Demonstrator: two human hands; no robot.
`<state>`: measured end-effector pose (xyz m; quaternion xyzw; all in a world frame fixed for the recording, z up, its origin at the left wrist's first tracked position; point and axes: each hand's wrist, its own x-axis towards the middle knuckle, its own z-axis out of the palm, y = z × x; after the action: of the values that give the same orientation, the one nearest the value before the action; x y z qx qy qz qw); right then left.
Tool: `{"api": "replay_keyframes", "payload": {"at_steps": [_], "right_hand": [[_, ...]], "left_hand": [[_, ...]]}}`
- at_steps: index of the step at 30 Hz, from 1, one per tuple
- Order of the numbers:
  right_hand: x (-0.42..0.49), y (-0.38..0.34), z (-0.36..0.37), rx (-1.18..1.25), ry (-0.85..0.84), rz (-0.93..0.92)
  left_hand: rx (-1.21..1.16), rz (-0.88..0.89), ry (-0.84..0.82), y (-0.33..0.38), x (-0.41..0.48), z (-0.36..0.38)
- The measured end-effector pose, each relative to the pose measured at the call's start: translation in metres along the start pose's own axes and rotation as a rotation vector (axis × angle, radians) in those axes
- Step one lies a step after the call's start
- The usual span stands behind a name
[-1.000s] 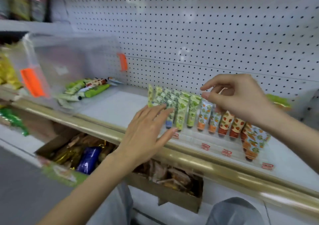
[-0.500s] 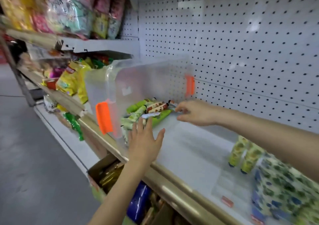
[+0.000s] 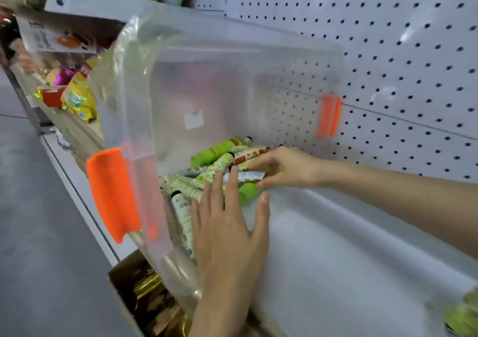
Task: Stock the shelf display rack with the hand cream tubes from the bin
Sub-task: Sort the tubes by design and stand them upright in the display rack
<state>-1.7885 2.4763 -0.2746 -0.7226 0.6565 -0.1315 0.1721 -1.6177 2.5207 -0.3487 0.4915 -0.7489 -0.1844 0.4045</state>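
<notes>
Bin [image 3: 232,78] lies on its side on shelf [image 3: 336,246], mouth facing the person, so tubes [image 3: 214,153] piled inside are reachable. Left hand [image 3: 230,233] is spread flat over the pile, likely steadying it. Right hand [image 3: 287,168] reaches among the tubes; can't tell if it pinches one.

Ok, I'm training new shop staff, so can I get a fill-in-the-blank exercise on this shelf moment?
1. The clear bin lies on its ____.
2. Its latches are coloured ____.
3. The right hand reaches among the hand cream tubes, while the left hand, fingers straight, holds ____.

Missing words: side; orange; nothing.
</notes>
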Motion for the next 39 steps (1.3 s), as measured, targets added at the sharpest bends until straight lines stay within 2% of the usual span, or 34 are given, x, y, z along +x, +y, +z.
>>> {"api": "replay_keyframes", "payload": {"at_steps": [4, 7, 12, 16, 22, 26, 28, 30, 32, 39], "right_hand": [[0.011, 0.005, 0.005, -0.023, 0.088, -0.045], [0.014, 0.005, 0.001, 0.070, 0.120, -0.031], [-0.004, -0.009, -0.031, 0.253, 0.111, 0.052], [-0.036, -0.032, -0.059, 0.395, 0.135, 0.005], [-0.050, -0.061, -0.044, 0.454, 0.041, -0.024], [-0.035, -0.050, -0.038, 0.529, 0.150, 0.067], [-0.026, -0.032, -0.036, 0.392, 0.130, 0.129], [-0.018, -0.011, -0.030, 0.205, 0.052, 0.155], [-0.011, 0.004, -0.024, 0.116, 0.001, 0.143], [0.018, 0.014, -0.006, 0.023, -0.085, 0.028]], "left_hand": [[-0.122, -0.040, 0.004, -0.003, 0.004, -0.003], [-0.213, -0.082, 0.030, -0.003, 0.006, -0.004], [-0.311, -0.076, 0.027, -0.001, 0.005, -0.007], [-0.429, -0.059, 0.031, -0.004, 0.004, -0.011], [-0.705, 0.001, -0.052, -0.007, 0.000, -0.017], [-0.805, -0.161, 0.028, -0.009, 0.002, -0.020], [-0.968, -0.331, 0.110, -0.009, 0.006, -0.019], [-1.081, -0.423, 0.142, -0.010, 0.009, -0.019], [-1.112, -0.435, 0.140, -0.010, 0.010, -0.018], [-1.170, -0.483, 0.134, -0.009, 0.013, -0.018]]}}
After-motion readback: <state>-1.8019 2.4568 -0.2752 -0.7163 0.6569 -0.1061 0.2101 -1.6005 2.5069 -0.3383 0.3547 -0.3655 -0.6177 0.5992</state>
